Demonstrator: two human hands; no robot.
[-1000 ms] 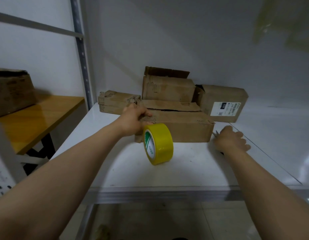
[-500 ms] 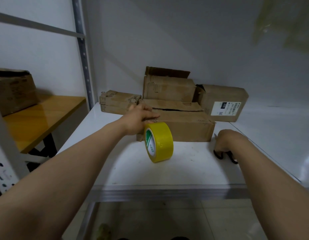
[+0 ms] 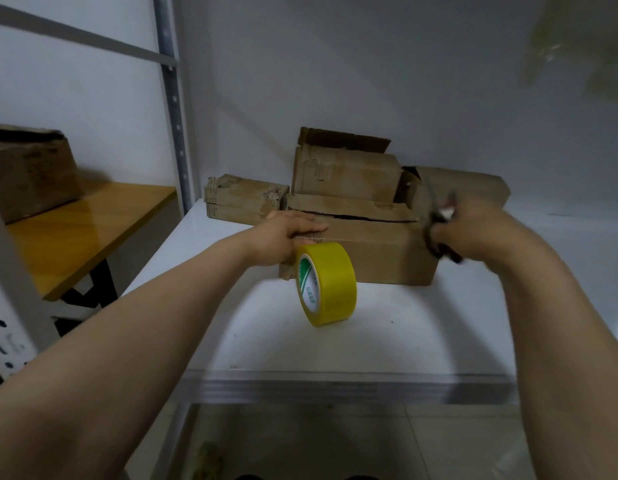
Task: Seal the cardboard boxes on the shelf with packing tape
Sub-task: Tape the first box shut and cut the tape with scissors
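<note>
The scissors (image 3: 435, 221), lying on the shelf (image 3: 404, 334) a moment ago, are being gripped and lifted by the right hand (image 3: 474, 233) toward the front box (image 3: 380, 252). Its top is being pressed by the flat left hand (image 3: 287, 233), with the tape roll (image 3: 326, 284) hanging just below, back from the shelf's front edge. A cut is likely being readied.

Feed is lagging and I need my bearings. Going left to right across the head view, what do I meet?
Large box on the wooden table → shelf post → small flat box → left hand → yellow tape roll → right hand gripping blurred scissors.
</note>
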